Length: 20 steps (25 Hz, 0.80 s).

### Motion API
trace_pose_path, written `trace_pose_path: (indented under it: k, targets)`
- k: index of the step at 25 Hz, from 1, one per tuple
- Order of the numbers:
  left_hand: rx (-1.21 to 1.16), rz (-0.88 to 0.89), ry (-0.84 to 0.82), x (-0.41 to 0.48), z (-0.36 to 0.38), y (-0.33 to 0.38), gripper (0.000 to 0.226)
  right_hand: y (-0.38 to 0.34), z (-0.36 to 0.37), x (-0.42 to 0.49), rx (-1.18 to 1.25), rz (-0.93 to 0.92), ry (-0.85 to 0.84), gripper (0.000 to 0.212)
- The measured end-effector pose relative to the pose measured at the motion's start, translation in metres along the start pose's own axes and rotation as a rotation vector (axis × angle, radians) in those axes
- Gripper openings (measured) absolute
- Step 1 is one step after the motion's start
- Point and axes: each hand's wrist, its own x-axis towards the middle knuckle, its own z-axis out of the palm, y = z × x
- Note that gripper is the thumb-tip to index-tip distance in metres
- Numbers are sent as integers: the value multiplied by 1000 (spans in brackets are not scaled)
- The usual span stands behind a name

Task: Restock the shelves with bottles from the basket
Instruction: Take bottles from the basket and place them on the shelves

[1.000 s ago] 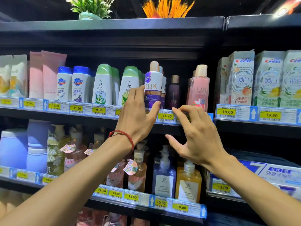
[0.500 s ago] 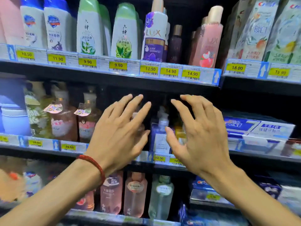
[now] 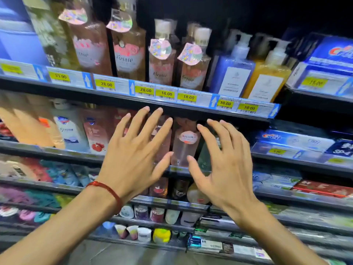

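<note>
Fingers (image 3: 150, 127) spread on my left hand (image 3: 133, 161) and right hand (image 3: 227, 169), holding nothing; sloppy reach could topple that pink bottle (image 3: 184, 148).

Single head-worn, wide-angle view. It faces the shop shelves (image 3: 114, 96) at close range and is pitched downward, so the shelf edges slant down toward the right. Pump bottles (image 3: 126, 46) fill the top of the frame and a strip of floor (image 3: 133, 253) shows at the bottom. The left hand (image 3: 133, 155) and right hand (image 3: 227, 169) lie mid-frame. The margins are blurred.
</note>
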Motion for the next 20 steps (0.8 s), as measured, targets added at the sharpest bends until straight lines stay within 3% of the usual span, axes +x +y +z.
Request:
trace_pose_path:
  k: [6,16,20]
  targets:
    - [32,-196,-185,-104,18,13,71,-36,38,-60,131,-80,-152,63]
    - [18,-584,-500,-285,16,44,69,-123,75,-177,522,-368,-407,57]
    - [23,-727,-563,-356,13,30,68,-178,85,-202,451,-438,-517,60]
